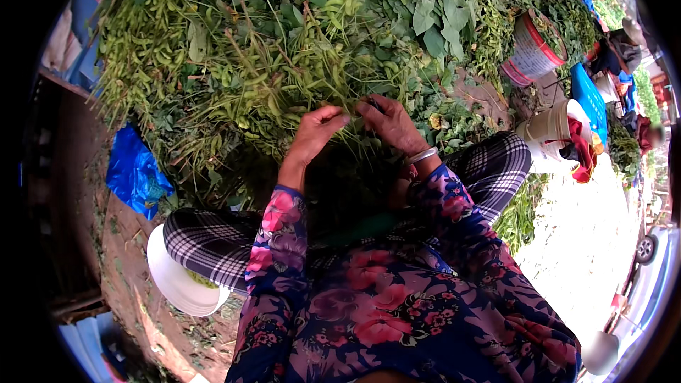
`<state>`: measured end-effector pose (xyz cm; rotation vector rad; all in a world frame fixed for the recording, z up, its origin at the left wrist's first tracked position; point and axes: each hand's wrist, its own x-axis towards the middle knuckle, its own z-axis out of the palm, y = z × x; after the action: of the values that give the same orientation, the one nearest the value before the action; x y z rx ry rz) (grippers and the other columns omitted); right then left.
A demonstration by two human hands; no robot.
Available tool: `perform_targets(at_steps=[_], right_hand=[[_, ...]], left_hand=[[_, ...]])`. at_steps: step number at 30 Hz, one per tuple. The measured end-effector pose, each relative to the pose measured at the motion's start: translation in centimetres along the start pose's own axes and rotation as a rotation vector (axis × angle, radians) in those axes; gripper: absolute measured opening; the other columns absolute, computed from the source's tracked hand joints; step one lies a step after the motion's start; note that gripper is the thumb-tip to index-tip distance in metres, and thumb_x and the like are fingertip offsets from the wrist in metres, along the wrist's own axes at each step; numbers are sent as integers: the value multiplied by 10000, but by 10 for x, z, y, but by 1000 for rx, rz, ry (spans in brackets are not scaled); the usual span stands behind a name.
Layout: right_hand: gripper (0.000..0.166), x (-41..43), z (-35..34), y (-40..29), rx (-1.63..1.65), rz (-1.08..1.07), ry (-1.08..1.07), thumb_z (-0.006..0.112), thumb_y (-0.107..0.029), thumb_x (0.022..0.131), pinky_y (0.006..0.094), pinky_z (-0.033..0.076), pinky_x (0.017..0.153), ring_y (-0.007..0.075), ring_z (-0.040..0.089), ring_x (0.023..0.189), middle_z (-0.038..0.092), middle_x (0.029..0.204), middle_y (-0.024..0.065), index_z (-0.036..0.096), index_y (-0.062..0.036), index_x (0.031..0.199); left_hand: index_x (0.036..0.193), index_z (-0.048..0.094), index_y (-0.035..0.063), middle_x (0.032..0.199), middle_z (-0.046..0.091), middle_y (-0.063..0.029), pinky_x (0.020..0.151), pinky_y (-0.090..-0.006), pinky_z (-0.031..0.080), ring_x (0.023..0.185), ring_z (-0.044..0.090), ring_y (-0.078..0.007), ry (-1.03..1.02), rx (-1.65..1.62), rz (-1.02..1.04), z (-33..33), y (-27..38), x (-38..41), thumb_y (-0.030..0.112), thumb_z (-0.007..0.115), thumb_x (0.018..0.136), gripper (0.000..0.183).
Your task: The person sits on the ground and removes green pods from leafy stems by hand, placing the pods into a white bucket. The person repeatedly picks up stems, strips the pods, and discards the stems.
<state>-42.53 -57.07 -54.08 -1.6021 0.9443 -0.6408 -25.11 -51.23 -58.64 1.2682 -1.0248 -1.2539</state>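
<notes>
A large heap of cut soybean plants point(276, 72) with green pods and leaves lies before me. At its near edge my left hand point(319, 126) pinches thin green stems between thumb and fingertips. Close beside it, my right hand point(393, 123) has its fingers bent around the same stems. Something small and dark shows at the right fingers, too hidden to name. A silver bangle point(423, 155) circles my right wrist. Dark shadow under my hands hides what lies between my knees.
A white bucket point(165, 271) with green contents lies tilted by my left knee, near a blue plastic bag point(135, 173). To the right are a printed pail point(537, 48), a cream bucket point(550, 125) with red cloth, and a blue sheet point(588, 101). Other people sit farther right.
</notes>
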Motion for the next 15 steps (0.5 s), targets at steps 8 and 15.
perform_targets(at_steps=[8, 15], right_hand=[[247, -36, 13, -27, 206, 245, -192, 408, -260, 926, 246, 419, 539, 120, 540, 536, 557, 643, 50, 529, -46, 947], [191, -33, 36, 30, -10, -88, -171, 432, -64, 853, 265, 402, 467, 147, 541, 567, 505, 852, 101, 510, 18, 1007]], left_hand=[[773, 523, 62, 614, 401, 32, 366, -182, 194, 419, 276, -36, -93, -478, -317, -9, 13, -3, 144, 553, 877, 136], [803, 516, 40, 639, 440, 2, 356, -169, 215, 414, 309, -36, -138, -543, -355, -5, 10, 2, 104, 565, 868, 104]])
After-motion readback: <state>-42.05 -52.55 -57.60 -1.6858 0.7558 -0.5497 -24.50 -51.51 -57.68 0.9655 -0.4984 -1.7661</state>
